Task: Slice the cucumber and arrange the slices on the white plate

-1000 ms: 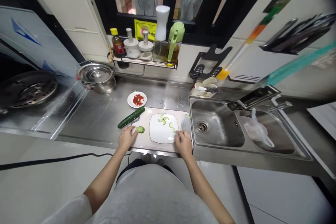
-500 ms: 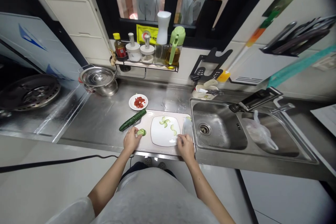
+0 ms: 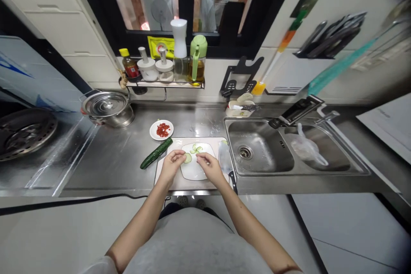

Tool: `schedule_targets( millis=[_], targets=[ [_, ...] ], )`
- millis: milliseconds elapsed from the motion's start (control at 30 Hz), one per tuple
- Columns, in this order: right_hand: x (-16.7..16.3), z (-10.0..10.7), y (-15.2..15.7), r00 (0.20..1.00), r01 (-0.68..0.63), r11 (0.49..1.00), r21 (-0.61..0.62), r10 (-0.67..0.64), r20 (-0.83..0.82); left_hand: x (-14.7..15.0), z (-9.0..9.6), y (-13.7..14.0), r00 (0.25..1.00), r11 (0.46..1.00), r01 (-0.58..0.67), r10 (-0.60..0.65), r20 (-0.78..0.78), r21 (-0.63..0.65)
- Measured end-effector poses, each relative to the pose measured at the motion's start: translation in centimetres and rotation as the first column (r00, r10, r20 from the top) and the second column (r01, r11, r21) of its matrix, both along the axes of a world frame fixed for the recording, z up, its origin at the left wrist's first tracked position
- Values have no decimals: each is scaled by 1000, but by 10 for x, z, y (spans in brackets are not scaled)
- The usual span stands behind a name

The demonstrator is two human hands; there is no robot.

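My left hand (image 3: 172, 166) is closed in a pinch on round cucumber slices (image 3: 188, 158), held over the left part of a white plate (image 3: 194, 174). Over the plate's right part, my right hand (image 3: 210, 169) has its fingertips pressed together; whether a slice is between them is too small to make out. Thin cucumber pieces (image 3: 195, 149) lie fanned near the plate's far edge. Under the plate is a pale cutting board (image 3: 178, 186). A cucumber (image 3: 156, 153) rests across its left edge, and a knife (image 3: 225, 158) lies along its right side.
A small white dish (image 3: 153, 132) of chopped red pieces stands behind the cucumber. To the right is a double sink (image 3: 266, 167) with a plastic bag (image 3: 305, 147). A lidded pot (image 3: 118, 117) stands left. Bottles fill a rack (image 3: 167, 85). People show through the window.
My left hand has lifted the cucumber slices from the board and moved right to the plate. My right hand has moved left over the plate, uncovering the knife handle. The view has shifted.
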State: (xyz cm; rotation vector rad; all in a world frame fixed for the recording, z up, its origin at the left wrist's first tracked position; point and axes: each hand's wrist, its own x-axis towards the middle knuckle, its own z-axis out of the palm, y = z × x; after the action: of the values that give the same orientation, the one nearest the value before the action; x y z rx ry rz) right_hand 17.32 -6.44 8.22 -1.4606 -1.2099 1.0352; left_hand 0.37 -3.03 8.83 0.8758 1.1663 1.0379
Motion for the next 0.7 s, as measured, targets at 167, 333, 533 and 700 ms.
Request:
schedule_targets(
  millis=[167,333,533,700],
  targets=[
    [-10,26,9,969,-44,998,-39,33,-246,19,24,4,998,993,59,-62,32,103],
    [-8,29,5,949,3,999,-36,-14,-314,24,26,2,986,972,155,-140,-95,174],
    [-2,26,4,945,29,998,-51,-44,-323,23,23,-2,980,968,143,-109,-166,206],
    [3,28,5,968,97,995,37,-86,-234,22,23,-7,982,986,164,-161,-96,23]
  ],
)
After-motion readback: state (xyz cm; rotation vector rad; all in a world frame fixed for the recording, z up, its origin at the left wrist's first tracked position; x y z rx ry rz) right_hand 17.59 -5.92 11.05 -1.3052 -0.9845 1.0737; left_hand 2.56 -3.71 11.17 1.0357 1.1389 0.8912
